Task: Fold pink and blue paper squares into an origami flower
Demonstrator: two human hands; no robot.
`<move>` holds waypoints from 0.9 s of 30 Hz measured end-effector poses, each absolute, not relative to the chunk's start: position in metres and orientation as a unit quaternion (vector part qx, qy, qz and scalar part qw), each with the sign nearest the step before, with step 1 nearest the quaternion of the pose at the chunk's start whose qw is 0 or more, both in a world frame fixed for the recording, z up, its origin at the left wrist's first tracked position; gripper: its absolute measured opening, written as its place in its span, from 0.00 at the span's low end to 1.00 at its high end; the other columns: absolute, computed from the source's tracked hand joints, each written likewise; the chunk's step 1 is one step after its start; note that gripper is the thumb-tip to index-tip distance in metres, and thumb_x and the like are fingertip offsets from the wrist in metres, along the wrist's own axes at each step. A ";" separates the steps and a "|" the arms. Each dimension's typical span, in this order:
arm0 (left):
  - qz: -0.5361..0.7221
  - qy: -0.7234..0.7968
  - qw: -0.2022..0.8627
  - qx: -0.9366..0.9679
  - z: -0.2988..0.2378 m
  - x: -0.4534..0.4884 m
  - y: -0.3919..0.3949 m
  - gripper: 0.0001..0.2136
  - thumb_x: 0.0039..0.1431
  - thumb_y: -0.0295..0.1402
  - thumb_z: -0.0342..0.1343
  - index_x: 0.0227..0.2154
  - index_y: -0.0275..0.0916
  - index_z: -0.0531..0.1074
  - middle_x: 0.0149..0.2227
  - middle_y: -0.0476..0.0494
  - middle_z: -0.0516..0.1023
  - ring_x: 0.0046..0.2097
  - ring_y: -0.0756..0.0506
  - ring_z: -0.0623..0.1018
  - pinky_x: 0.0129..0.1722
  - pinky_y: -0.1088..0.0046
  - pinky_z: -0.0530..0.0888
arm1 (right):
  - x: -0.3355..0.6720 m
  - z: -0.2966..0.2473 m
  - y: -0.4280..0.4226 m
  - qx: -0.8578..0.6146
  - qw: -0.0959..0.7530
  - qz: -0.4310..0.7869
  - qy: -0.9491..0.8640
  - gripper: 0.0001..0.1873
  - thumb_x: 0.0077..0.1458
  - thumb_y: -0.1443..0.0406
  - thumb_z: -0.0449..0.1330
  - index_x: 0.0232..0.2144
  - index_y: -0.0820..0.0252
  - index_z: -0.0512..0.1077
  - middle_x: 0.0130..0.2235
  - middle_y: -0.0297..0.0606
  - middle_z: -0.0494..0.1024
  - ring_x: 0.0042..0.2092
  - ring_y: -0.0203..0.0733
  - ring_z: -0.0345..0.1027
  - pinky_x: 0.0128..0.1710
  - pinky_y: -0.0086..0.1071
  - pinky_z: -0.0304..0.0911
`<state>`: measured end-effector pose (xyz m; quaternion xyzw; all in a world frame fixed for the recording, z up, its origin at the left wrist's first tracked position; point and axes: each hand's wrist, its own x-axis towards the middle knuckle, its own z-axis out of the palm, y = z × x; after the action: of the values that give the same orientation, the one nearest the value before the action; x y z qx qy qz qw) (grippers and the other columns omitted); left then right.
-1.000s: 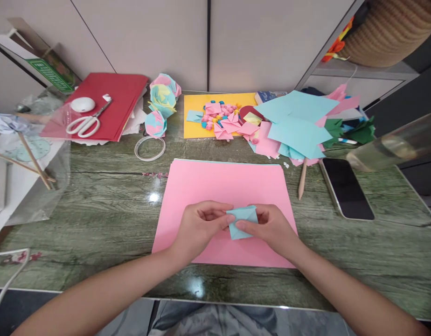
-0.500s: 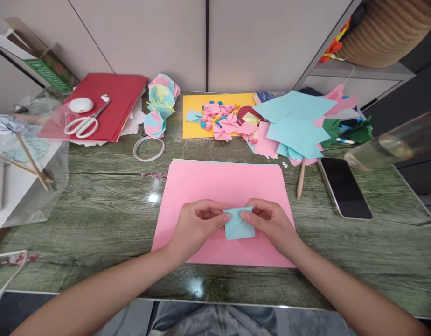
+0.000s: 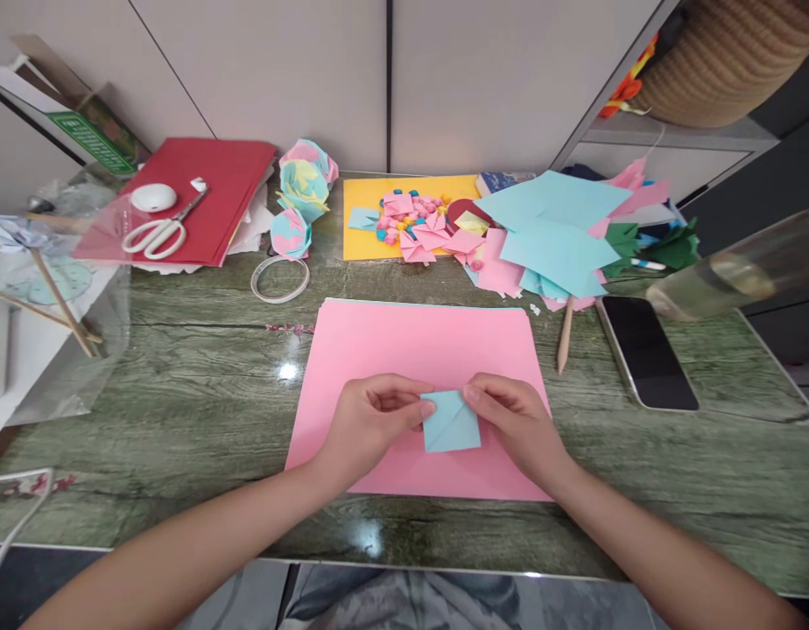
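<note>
A small folded square of light blue paper [image 3: 452, 423] is held between my two hands, with a diagonal crease or edge across its face. My left hand [image 3: 375, 420] pinches its upper left corner between thumb and fingers. At the upper right corner, the thumb and fingers of my right hand [image 3: 513, 420] grip the same piece. Both hands are over a stack of pink paper sheets [image 3: 418, 341]; a bluish edge shows at the stack's far side. The fingertips behind the folded paper are partly hidden.
White scissors [image 3: 156, 238] and a white case [image 3: 153, 198] lie on a red folder [image 3: 214, 184]. Nearby are paper balls [image 3: 291, 233] and a tape roll [image 3: 279, 280]. Rightward lie blue paper sheets [image 3: 559, 236], a wooden stick [image 3: 565, 337], a phone [image 3: 649, 354] and a clear bottle [image 3: 739, 271].
My right thumb has slid from the face of the blue paper out to its upper right corner. The top edge now lies flatter, and more of the paper's face shows.
</note>
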<state>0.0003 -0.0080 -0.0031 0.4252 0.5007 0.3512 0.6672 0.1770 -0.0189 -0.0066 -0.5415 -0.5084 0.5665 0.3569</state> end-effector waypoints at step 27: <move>0.388 0.491 0.659 0.417 -0.005 0.003 -0.011 0.08 0.42 0.29 0.61 0.29 0.36 0.72 0.19 0.53 0.73 0.22 0.55 0.72 0.24 0.82 0.70 | 0.172 -0.003 -0.020 -0.485 0.314 0.676 -0.458 0.08 0.44 0.62 0.60 0.27 0.62 0.72 0.26 0.33 0.75 0.28 0.35 0.66 0.30 0.28 0.62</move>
<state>0.0031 -0.0108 -0.0052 0.4170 0.4911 0.3876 0.6593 0.1718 -0.0199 -0.0033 -0.4848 -0.4578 0.6760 0.3138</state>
